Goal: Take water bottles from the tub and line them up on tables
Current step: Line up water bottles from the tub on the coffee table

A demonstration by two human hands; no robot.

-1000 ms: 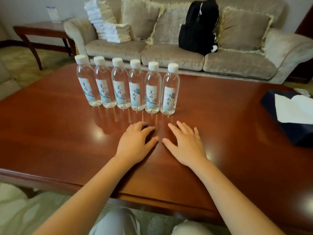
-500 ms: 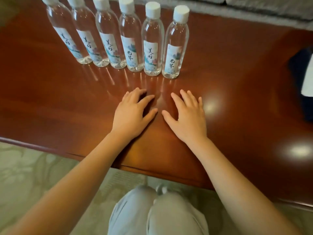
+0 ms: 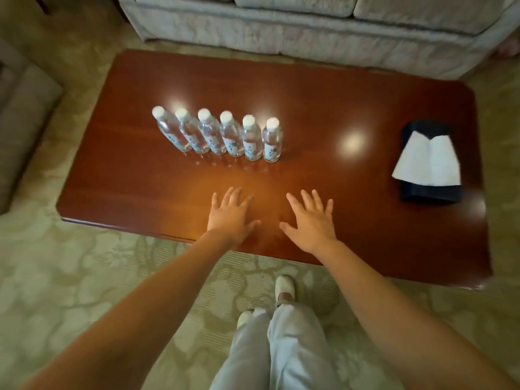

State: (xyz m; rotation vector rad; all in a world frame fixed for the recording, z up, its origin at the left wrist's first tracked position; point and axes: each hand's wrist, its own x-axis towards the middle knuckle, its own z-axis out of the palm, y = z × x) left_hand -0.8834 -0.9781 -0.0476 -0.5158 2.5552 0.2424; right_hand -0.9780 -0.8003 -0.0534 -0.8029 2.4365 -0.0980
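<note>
Several clear water bottles [image 3: 219, 135] with white caps and labels stand upright in one tight row on the brown wooden table [image 3: 126, 170]. My left hand [image 3: 230, 215] and my right hand [image 3: 312, 220] are spread with straight fingers near the table's front edge, in front of the row and apart from it. Neither hand holds anything. No tub is in view.
A dark tissue box [image 3: 429, 164] with white tissue sticking out lies at the table's right end. A grey sofa [image 3: 309, 29] runs along the far side, and a cushioned seat [image 3: 19, 116] stands at the left. Patterned carpet [image 3: 84, 277] surrounds the table.
The view has risen and pulled back, so the whole table now shows. My hands have spread further apart and sit nearer the front edge. The bottles have not moved.
</note>
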